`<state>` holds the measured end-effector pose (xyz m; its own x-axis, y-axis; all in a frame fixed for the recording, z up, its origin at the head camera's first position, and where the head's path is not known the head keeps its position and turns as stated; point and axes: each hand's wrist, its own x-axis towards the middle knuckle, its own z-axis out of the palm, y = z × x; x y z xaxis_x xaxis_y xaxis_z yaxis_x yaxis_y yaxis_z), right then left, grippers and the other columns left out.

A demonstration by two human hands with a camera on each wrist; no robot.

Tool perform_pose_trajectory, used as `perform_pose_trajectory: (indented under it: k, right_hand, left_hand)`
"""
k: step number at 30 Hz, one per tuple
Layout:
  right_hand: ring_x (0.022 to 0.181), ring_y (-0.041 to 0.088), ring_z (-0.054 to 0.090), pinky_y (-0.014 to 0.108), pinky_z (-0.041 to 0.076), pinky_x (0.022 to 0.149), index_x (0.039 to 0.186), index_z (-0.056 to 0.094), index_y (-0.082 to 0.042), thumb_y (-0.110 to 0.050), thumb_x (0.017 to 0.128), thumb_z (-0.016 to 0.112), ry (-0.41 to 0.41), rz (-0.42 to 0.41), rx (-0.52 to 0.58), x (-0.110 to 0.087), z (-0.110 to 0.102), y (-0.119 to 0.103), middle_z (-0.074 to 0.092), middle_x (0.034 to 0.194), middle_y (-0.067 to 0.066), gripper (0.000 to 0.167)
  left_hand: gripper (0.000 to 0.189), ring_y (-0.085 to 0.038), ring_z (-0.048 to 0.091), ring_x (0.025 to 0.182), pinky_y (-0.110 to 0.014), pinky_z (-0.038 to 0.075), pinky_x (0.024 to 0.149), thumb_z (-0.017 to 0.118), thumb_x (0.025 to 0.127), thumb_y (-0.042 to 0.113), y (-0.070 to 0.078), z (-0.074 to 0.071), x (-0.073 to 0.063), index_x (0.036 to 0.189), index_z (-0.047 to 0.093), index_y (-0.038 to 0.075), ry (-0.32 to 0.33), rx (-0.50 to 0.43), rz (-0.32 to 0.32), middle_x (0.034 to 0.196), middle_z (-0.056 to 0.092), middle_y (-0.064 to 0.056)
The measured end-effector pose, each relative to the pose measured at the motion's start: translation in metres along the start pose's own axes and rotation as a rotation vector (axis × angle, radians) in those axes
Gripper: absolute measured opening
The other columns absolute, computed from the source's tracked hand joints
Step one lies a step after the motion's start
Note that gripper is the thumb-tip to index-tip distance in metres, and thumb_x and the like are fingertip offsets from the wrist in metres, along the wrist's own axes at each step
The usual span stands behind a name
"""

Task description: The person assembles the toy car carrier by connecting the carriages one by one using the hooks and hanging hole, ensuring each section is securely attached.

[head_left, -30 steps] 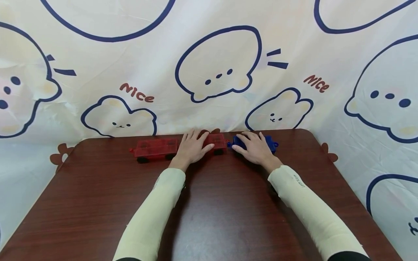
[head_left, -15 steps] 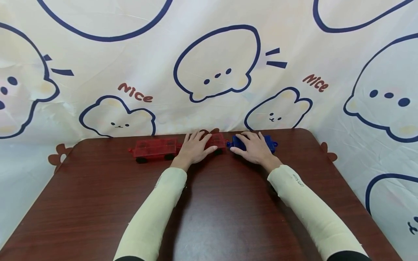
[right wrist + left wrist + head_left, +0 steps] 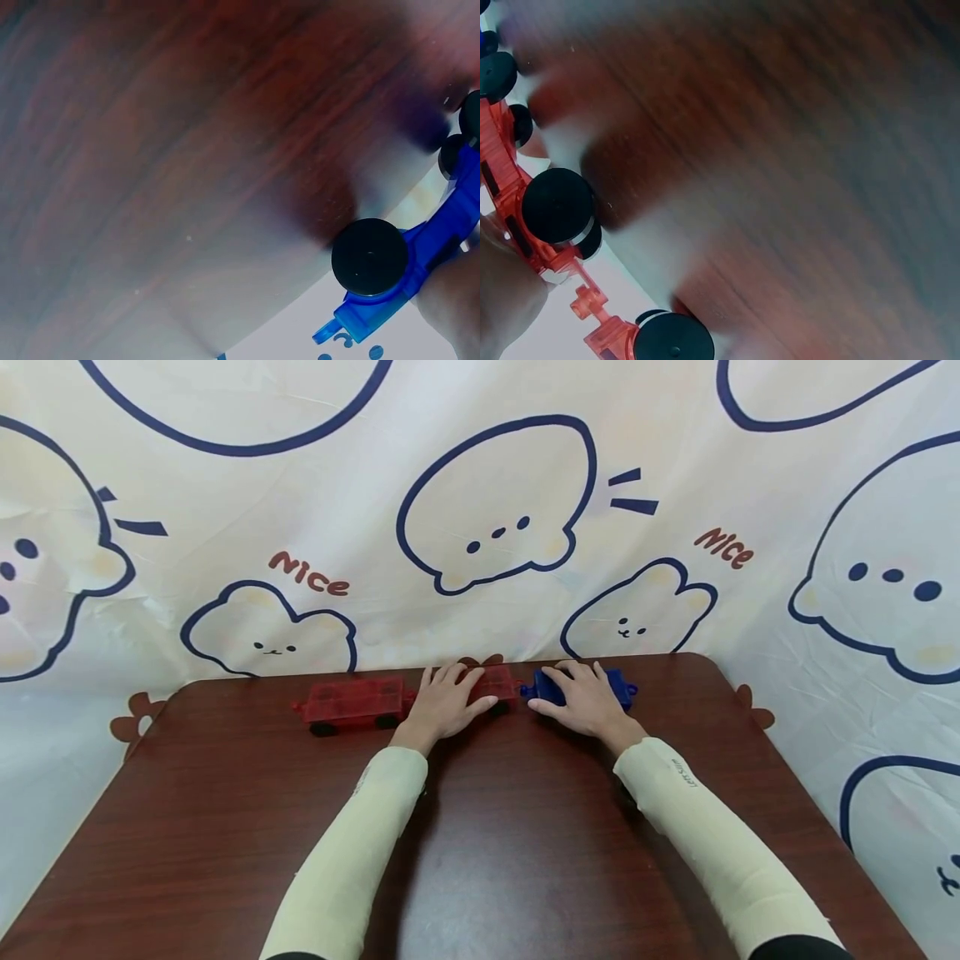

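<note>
A translucent red toy train car (image 3: 356, 700) stands at the left of a row along the table's far edge. My left hand (image 3: 441, 710) holds a second red toy train car (image 3: 501, 683) from above, thumb on the near side. The left wrist view shows its black wheels and the coupling (image 3: 589, 298) towards the first car. My right hand (image 3: 588, 706) holds a blue toy train car (image 3: 619, 687), fingers over the top and thumb at its near left. Its hook meets the red car's end. In the right wrist view, a free hook (image 3: 327, 331) sticks out.
The dark brown wooden table (image 3: 495, 860) spreads out in front of the row. Behind it hangs a pale curtain (image 3: 480, 627) printed with cartoon animals, close against the far edge.
My left hand has shifted slightly to the right along the second red car, baring the coupling to the first. My right hand and the blue car stay nearly in place.
</note>
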<state>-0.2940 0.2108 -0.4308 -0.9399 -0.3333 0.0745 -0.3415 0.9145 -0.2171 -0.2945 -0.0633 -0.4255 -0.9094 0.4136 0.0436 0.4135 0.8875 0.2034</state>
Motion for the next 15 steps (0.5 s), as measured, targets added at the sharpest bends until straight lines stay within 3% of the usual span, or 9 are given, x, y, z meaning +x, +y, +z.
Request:
perform_pose_trajectory:
  k: [15]
  right_hand:
    - [0.144,0.039,0.033,0.066,0.01,0.118,0.154,0.045,-0.015,-0.076,0.092,0.048,0.008,0.01,0.006,0.0011,-0.0014,0.0021,0.042,0.154,0.017,0.087]
  left_hand:
    - [0.071,-0.032,0.024,0.149,-0.06,0.005,0.12,0.039,0.103,0.064,-0.0087,-0.0017,-0.0017,0.159,0.035,0.02,-0.024,-0.032,0.023,0.159,0.033,-0.016]
